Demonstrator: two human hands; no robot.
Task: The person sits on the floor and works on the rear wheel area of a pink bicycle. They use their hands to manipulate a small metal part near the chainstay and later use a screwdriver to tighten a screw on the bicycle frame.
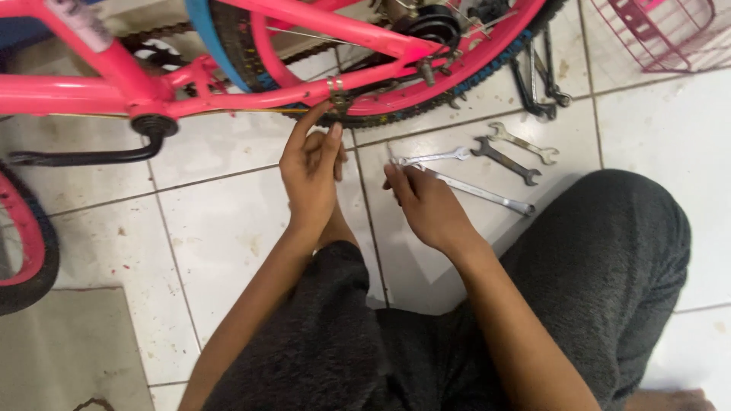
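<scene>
Under the pink steel bicycle frame (251,90), head view: left hand (311,176) is raised, index finger and thumb pinching at the small metal clamp bracket (338,94) on the chainstay, other fingers curled loosely. Whether it actually grips the bracket or only touches it, cannot tell; fingertips sit right at its lower edge. Right hand (428,205) rests low on the white tiled floor (228,228), fingers closed around the near end of a long silver open-ended spanner (480,192), whose shaft runs away toward the right.

To do this well, judging from the pose: steady the bracket with the left fingertips so it does not spin, lift the spanner fully clear of the floor before swinging it up, and seat its jaw square on the fastener to avoid rounding it.

Bracket lies just above the left hand, touching the fingertips, beside the black knobbly rear tyre (426,113). Spanner is in the right hand, near the floor's middle grout line. Beyond it, apart: a short silver spanner (431,157), a dark grey spanner (505,160), another silver spanner (524,143). Pink wire basket (655,34) sits at the top right corner.
</scene>
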